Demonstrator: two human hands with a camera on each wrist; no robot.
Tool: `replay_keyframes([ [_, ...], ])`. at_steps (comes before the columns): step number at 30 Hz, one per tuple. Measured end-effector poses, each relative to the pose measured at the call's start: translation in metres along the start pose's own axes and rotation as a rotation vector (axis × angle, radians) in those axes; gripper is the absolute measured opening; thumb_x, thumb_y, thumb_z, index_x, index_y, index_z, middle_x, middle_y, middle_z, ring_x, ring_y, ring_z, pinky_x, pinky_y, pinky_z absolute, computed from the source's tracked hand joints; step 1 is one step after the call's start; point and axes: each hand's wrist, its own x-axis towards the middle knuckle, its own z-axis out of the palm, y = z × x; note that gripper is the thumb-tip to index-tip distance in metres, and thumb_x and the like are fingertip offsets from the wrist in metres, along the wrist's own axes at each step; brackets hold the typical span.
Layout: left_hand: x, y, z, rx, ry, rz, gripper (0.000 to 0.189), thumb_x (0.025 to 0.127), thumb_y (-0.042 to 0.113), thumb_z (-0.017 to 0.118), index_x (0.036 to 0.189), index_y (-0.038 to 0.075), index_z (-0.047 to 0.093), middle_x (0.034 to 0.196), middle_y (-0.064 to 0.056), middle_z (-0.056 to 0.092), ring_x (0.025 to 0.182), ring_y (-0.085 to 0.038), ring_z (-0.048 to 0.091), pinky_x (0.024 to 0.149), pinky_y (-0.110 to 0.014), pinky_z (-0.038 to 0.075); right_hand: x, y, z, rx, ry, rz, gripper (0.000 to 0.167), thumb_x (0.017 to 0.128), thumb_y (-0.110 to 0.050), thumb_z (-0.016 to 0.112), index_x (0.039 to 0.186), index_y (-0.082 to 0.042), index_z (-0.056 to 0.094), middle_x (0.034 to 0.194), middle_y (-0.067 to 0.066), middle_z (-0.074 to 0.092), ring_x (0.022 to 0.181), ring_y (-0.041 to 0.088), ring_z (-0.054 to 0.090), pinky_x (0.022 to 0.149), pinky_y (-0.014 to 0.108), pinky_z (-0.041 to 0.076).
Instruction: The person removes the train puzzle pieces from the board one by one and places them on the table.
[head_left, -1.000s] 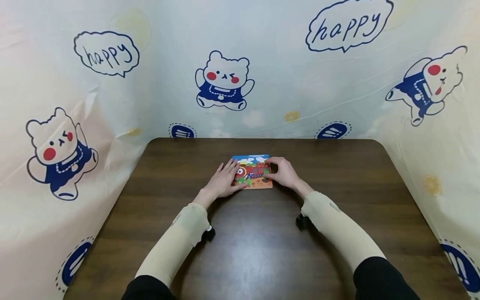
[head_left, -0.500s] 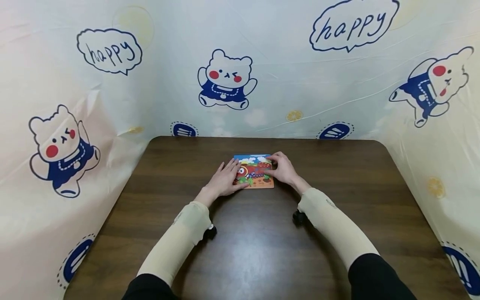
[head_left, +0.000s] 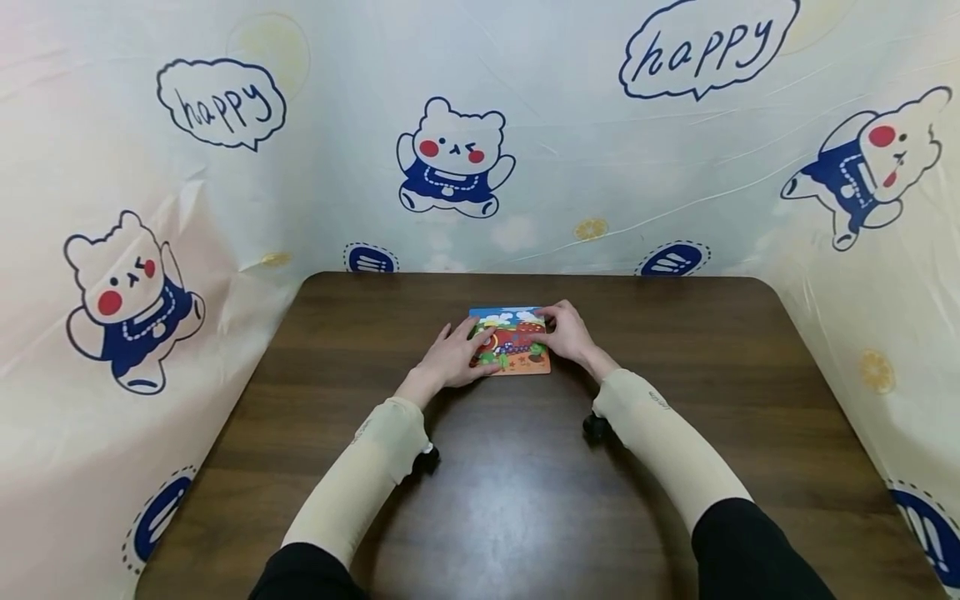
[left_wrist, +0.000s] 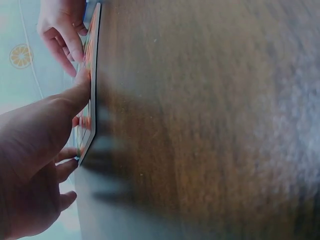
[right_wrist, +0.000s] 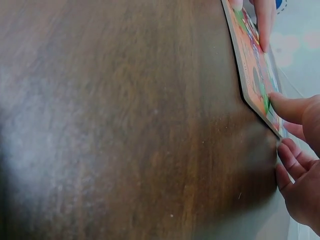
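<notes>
A thin, flat board [head_left: 517, 363] with a bright picture lies on the table: blue sky, white clouds, a red figure and an orange ground. My left hand [head_left: 450, 358] rests on its left side with fingers extended, the thumb at the lower front and the index finger reaching over the picture. At the right side my right hand [head_left: 572, 335] holds the board, its thumb on the picture and the other fingers bent at the edge. The right wrist view shows the board's grey edge [right_wrist: 244, 75] low against the wood. Fingertips beyond the far side are partly hidden.
The dark wooden table [head_left: 495, 500] has rounded far corners, and its far edge lies just behind the board. A pale curtain [head_left: 555, 167] printed with bears and "happy" bubbles hangs around the back and sides.
My left index finger has moved right, further over the picture. My right hand has shifted slightly up and away at the board's right side. The board stays almost in place.
</notes>
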Motion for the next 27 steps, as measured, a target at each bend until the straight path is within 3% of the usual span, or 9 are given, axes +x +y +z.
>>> replay_keyframes([
  [7,0.001,-0.002,0.001,-0.03,-0.007,0.012,0.084,0.107,0.061,0.063,0.176,0.023,0.032,0.185,-0.018,0.02,0.172,-0.037,0.022,0.141,-0.061,0.014,0.001,0.001,0.0,-0.007,-0.001,-0.005,0.057,0.102,-0.025,0.082,0.15,0.001,0.064,0.134,0.023,0.056,0.113,0.036,0.056,0.1,0.051,0.051],
  [14,0.016,-0.026,0.02,-0.118,0.003,0.056,0.095,0.1,0.079,0.059,0.176,0.03,0.031,0.186,-0.016,0.017,0.172,-0.038,0.021,0.141,-0.059,0.012,0.001,0.0,0.0,-0.003,0.0,0.001,0.053,0.104,-0.022,0.078,0.151,-0.001,0.064,0.133,0.024,0.055,0.111,0.035,0.054,0.097,0.048,0.048],
  [18,0.016,-0.021,0.018,-0.143,-0.001,0.046,0.092,0.101,0.074,0.064,0.175,0.028,0.033,0.185,-0.018,0.018,0.171,-0.042,0.024,0.141,-0.06,0.015,0.003,0.0,0.0,0.001,0.01,0.007,0.049,0.105,-0.022,0.078,0.149,-0.002,0.066,0.134,0.023,0.055,0.114,0.036,0.054,0.099,0.05,0.047],
  [23,0.002,-0.003,0.002,-0.06,-0.001,0.014,0.084,0.107,0.061,0.064,0.175,0.023,0.033,0.184,-0.019,0.019,0.171,-0.039,0.025,0.142,-0.056,0.014,0.006,-0.002,0.001,0.021,0.018,0.021,0.043,0.105,-0.019,0.078,0.143,-0.001,0.069,0.136,0.024,0.055,0.117,0.038,0.055,0.103,0.053,0.045],
  [27,0.0,-0.001,0.0,-0.054,-0.002,0.015,0.084,0.107,0.061,0.063,0.175,0.023,0.032,0.185,-0.018,0.018,0.171,-0.039,0.024,0.142,-0.055,0.013,0.008,-0.003,0.003,0.035,0.031,0.039,0.033,0.105,-0.017,0.076,0.132,0.002,0.072,0.139,0.024,0.053,0.117,0.038,0.054,0.104,0.053,0.042],
])
